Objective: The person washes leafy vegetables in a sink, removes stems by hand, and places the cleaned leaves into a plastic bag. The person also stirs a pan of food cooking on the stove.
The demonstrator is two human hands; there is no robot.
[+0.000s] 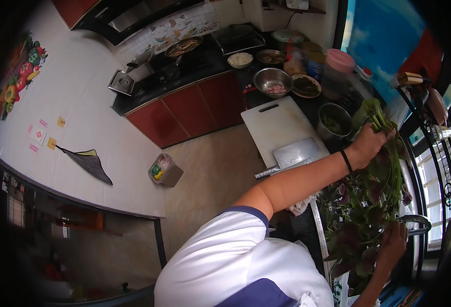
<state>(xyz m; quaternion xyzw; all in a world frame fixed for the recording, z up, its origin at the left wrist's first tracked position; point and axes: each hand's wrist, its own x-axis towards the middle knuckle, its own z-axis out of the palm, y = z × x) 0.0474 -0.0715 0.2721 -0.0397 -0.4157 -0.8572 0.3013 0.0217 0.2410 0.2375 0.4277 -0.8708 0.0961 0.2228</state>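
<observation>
My left hand point(371, 144), with a black band at its wrist, grips a bunch of leafy greens point(393, 172); stems stick out on both sides of the fist. Below it in the picture, my right hand point(393, 238) is at the lower part of the greens, beside the black faucet point(415, 224); its fingers look curled, but their hold is unclear. Green and purple leaves point(352, 230) heap over the sink and hide most of it. Near my left hand stands a metal pot point(335, 122) with some greens inside.
A cleaver point(296, 153) lies on a white cutting board point(283, 122). Behind the board are a steel bowl point(273, 81) with pinkish pieces and a plate of dark food point(306, 86). A pan point(184, 47) sits on the stove. A waste bin point(166, 170) stands on the floor.
</observation>
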